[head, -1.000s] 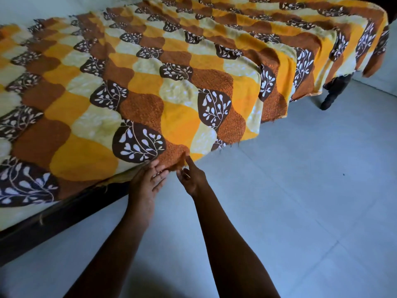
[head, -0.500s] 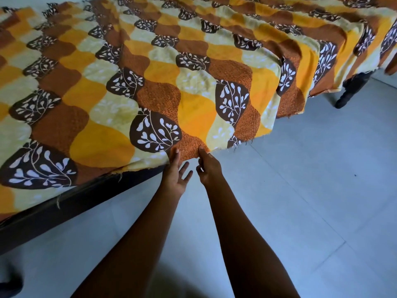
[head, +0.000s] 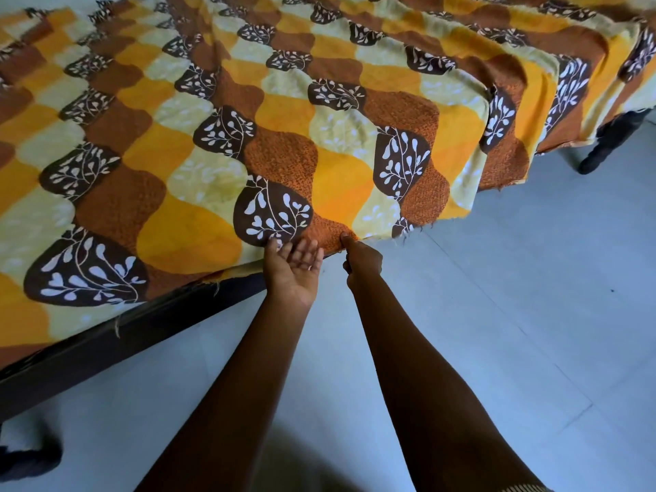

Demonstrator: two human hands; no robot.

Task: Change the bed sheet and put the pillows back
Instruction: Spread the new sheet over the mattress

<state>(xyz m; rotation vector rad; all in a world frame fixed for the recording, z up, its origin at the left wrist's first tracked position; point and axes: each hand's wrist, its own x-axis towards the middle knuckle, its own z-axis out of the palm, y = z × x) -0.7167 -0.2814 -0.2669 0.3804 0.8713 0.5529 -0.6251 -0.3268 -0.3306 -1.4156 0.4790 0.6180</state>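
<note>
While both arms reached up from 6 o'clock, the sheet (head: 220, 143) lay spread flat over the bed (head: 142, 335). It filled the view from 9 o'clock round to 2 o'clock. It had orange, yellow and brown patches, with white leaves on the dark ones. Its near edge ran along the side of the bed, and little loose threads stuck out of it. Toward 2 o'clock the sheet hung over the side in soft folds.

Both hands met at that near edge, close to the middle of the view. The left hand (head: 291, 275) was turned palm up. Its fingers (head: 305, 250) were loose and released, and their tips touched the edge just under a brown leaf patch. The right hand (head: 364, 261) sat just beside it, at its 3 o'clock. Its thumb lay on the orange cloth and its other fingers were curled in below, grasping the edge in a pinch.

A dark bed leg (head: 610, 143) stood at 2 o'clock on the pale grey floor (head: 497, 314), which filled the view from 3 to 6 o'clock.
</note>
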